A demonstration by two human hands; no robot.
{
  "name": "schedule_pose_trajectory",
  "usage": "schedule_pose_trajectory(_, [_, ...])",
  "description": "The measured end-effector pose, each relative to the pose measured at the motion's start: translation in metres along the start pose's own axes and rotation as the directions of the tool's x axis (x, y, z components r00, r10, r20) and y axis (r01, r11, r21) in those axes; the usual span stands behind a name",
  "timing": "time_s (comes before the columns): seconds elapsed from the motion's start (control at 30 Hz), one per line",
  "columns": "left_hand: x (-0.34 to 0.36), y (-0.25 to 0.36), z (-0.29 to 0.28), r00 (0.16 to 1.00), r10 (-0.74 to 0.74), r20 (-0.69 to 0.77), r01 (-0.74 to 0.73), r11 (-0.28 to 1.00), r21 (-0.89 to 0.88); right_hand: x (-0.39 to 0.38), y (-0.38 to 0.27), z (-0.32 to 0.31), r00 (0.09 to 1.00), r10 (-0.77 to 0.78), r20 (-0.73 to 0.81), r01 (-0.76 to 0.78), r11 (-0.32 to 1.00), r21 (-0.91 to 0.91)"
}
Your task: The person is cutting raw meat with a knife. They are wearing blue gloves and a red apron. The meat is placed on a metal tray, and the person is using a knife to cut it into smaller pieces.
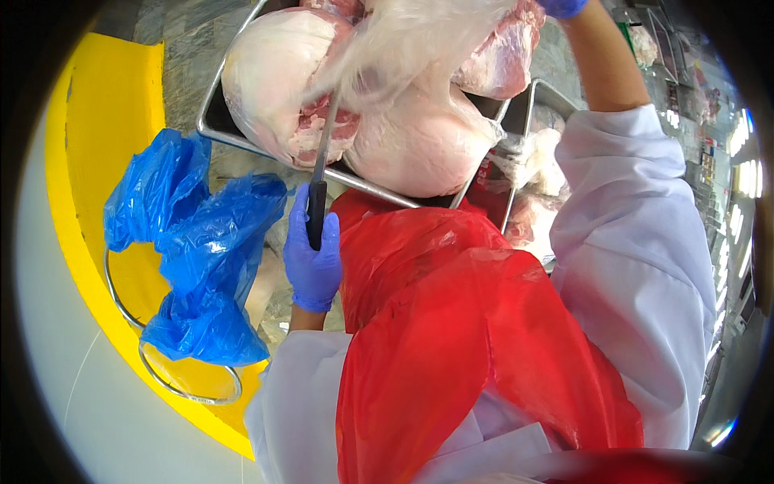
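Note:
My left hand, in a purple glove, is closed around the black handle of a knife. The blade points away from me, its far end over a large, pale, skin-covered piece of meat with a red cut face. Beside it another big pale piece overhangs the near rim of a metal tray. Clear plastic film, blurred by motion, spreads over the meat. My right hand, gloved too, reaches to the upper edge, where its fingers are cut off from view.
Blue plastic bags hang at the left by metal rings, next to a yellow curved edge. Another metal tray with wrapped meat stands to the right. A red plastic apron covers my front.

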State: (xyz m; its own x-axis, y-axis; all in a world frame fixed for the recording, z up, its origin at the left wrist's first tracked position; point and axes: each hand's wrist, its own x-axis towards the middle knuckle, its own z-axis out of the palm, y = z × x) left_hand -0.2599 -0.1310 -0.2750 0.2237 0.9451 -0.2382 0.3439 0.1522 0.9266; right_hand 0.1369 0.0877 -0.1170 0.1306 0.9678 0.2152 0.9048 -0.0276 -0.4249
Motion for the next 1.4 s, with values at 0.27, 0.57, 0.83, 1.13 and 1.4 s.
schedule_pose_trajectory(0.27, [0.031,0.005,-0.060,0.989,0.138,0.048,-0.146,0.960,0.241,-0.109,0.083,-0.066,0.900,0.260,0.350,-0.241,0.965,-0.100])
schedule_pose_trajectory(0.57, [0.069,0.020,-0.077,0.949,0.255,0.188,-0.302,0.905,0.298,-0.183,-0.084,-0.048,0.773,0.490,0.403,-0.619,0.721,0.311])
schedule_pose_trajectory(0.83, [0.067,0.014,-0.081,0.967,0.182,0.176,-0.224,0.940,0.258,-0.255,-0.145,-0.050,0.794,0.467,0.389,-0.582,0.768,0.267])
schedule_pose_trajectory(1.13, [0.079,0.041,-0.069,0.954,0.220,0.203,-0.267,0.933,0.243,-0.389,-0.097,-0.124,0.692,0.722,-0.018,-0.675,0.656,0.339])
schedule_pose_trajectory(1.4, [0.089,0.097,-0.051,0.818,0.388,0.426,-0.549,0.747,0.374,-0.470,-0.007,-0.112,0.692,0.689,-0.216,-0.652,0.725,0.223])
